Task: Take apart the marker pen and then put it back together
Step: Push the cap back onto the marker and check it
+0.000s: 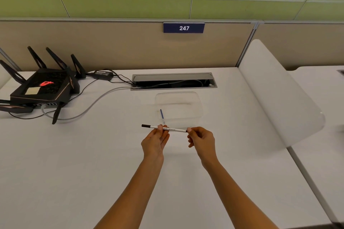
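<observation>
A wide white desk (74, 154) fills the scene, with a black antennaed router (42, 87) at its far left and a clear rectangular plastic tray (193, 98) at centre, a thin blue stick (162, 114) lying at its left edge. Near the tray, above the desk, the left hand (155, 140) pinches the middle of the slim white marker pen with a black cap (163, 128), while the right hand (202, 139) pinches its right end.
</observation>
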Demonstrator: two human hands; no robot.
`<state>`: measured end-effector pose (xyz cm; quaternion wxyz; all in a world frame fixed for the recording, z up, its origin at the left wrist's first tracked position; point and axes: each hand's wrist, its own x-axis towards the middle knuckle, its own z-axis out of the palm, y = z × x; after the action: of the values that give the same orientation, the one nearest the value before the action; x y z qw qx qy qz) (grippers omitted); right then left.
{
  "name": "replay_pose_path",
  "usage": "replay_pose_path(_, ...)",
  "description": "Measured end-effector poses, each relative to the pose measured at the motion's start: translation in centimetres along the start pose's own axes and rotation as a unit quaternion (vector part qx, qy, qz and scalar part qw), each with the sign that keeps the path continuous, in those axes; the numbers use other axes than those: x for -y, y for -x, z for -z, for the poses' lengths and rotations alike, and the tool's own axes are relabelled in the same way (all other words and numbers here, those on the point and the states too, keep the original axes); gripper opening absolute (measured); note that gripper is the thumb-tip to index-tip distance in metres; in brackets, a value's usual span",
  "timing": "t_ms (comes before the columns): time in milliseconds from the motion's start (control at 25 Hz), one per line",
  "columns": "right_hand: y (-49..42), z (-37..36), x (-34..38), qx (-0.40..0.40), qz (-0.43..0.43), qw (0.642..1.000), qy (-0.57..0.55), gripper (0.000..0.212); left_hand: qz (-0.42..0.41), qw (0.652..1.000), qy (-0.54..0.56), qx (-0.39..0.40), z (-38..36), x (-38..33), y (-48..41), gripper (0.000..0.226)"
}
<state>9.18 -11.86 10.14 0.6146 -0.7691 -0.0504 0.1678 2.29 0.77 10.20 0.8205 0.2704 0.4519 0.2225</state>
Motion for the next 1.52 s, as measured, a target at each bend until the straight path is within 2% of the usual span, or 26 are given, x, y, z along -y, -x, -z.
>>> replay_pose_path(120, 0.1, 0.0, 0.1, -0.009, -0.014, 1.0, -0.005, 0.031, 0.002, 1.0, -0.003, 0.0, -0.1, 0.0, 0.1, 0.018)
replay_pose_path(280, 0.3, 0.0, 0.1, -0.018, -0.006, 0.996, -0.084, 0.01, 0.0, 1.0, 0.01, -0.003, -0.2, -0.2, 0.1, 0.016)
replay_pose_path(480, 0.6, -0.4, 0.0, -0.072, -0.02, 0.985, -0.153, 0.009, -0.005, 1.0, 0.008, -0.011, -0.6, 0.1, 0.3, 0.014)
replay_pose_path(680, 1.4, -1.8, 0.4, -0.13, -0.039, 0.966, -0.219, 0.009, -0.026, 0.998, -0.011, -0.051, -1.3, 0.5, 0.5, 0.012)
replay_pose_path(1040, 1.5, -3.4, 1.1, -0.15, -0.011, 0.962, -0.228, 0.008, -0.043, 0.996, -0.011, -0.071, -2.2, 0.3, 0.6, 0.014)
replay_pose_path(1240, 1.0, -2.3, 0.0, -0.088, -0.022, 0.986, -0.14, 0.01, -0.057, 0.995, -0.059, -0.048, -1.5, -0.5, -0.8, 0.015)
replay_pose_path(1360, 0.7, -1.2, -1.4, -0.058, -0.021, 0.998, 0.002, 0.01, -0.057, 0.991, -0.118, -0.035, -1.0, -0.3, -1.4, 0.018)
replay_pose_path(1520, 0.8, -1.3, -2.3, -0.006, 0.025, 0.988, 0.154, 0.012, -0.043, 0.977, -0.209, -0.026, -0.4, 1.3, -1.9, 0.017)
